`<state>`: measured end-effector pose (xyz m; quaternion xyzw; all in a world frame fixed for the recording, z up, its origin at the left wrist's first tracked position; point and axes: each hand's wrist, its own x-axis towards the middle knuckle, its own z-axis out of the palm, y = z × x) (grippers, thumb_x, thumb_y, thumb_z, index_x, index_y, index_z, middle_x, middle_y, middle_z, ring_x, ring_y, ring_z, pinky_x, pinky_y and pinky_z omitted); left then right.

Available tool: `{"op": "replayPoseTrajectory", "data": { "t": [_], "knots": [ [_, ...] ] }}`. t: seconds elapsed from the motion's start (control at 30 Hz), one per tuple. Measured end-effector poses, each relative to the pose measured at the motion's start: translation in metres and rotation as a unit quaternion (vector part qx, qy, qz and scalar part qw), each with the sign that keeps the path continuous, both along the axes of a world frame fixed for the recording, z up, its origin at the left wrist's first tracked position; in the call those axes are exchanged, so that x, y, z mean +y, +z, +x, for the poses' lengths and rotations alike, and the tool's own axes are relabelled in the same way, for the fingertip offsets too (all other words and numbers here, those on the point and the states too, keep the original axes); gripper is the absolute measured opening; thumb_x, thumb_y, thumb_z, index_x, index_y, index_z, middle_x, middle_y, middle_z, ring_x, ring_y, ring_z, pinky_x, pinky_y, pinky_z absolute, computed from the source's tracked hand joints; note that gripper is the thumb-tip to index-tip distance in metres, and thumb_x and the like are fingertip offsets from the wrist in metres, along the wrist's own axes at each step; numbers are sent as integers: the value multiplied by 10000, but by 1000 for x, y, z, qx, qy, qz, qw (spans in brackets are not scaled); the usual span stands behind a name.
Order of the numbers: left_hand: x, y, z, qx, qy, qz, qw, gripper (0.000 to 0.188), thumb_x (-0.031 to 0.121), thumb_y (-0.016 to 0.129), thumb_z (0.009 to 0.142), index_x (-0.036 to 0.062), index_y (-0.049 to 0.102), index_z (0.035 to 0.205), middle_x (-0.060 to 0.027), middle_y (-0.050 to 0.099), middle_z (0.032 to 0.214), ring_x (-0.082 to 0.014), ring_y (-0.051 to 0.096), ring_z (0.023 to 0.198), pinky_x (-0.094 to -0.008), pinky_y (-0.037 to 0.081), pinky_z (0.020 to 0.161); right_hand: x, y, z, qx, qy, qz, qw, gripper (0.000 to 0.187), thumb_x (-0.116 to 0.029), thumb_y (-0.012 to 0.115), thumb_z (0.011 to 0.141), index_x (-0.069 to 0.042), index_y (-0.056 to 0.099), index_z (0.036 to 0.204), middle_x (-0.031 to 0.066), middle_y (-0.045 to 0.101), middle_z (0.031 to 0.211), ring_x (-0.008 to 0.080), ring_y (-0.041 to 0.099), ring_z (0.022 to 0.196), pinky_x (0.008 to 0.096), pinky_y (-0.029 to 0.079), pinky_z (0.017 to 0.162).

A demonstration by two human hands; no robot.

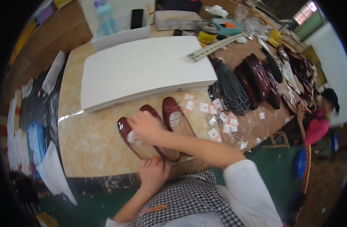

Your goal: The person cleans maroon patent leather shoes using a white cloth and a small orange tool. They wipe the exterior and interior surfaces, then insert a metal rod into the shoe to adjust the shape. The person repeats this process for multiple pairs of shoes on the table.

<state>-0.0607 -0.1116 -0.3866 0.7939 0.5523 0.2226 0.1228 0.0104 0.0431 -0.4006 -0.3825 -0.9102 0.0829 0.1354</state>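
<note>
Three dark red patent ballet flats with bows lie side by side on the marbled tabletop, toes away from me: a left flat (124, 128), a middle flat (171, 154) and a right flat (173, 109). White paper stuffing shows inside the left and right ones. My right hand (145, 126) reaches across the left and middle flats, fingers closed by the left flat's bow; what its fingertips pinch is hidden. At the left flat's heel, my left hand (154, 172) curls its fingers over the rim. Something orange circles one of its fingers.
Beyond the flats lies a stack of white board (147, 68), a metal ruler-like bar (217, 46) on its corner. Small paper labels (226, 121) scatter to the right. Past them are dark strips (232, 89) and burgundy shoe parts (258, 81). A co-worker in pink (317, 128) sits far right.
</note>
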Motion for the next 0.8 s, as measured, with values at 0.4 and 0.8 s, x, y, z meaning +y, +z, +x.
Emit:
{"op": "replayPoseTrajectory", "data": {
  "t": [0.4, 0.8],
  "knots": [
    [23, 8, -70, -175, 262, -215, 924, 531, 197, 656, 839, 17, 520, 1320, -117, 644, 758, -197, 607, 666, -311, 481, 643, 38, 34, 288, -27, -475, 150, 867, 193, -188, 663, 841, -69, 633, 990, 125, 659, 898, 312, 651, 846, 429, 530, 708],
    [22, -19, -70, -801, 129, -435, 392, 616, 446, 445, 918, -14, 471, 1328, -200, 617, 1146, -322, 669, 902, -484, 580, 739, 16, 59, 312, 225, -482, -40, 846, 136, -141, 620, 862, -19, 631, 919, 97, 628, 601, 172, 605, 487, 318, 452, 488]
  ]
}}
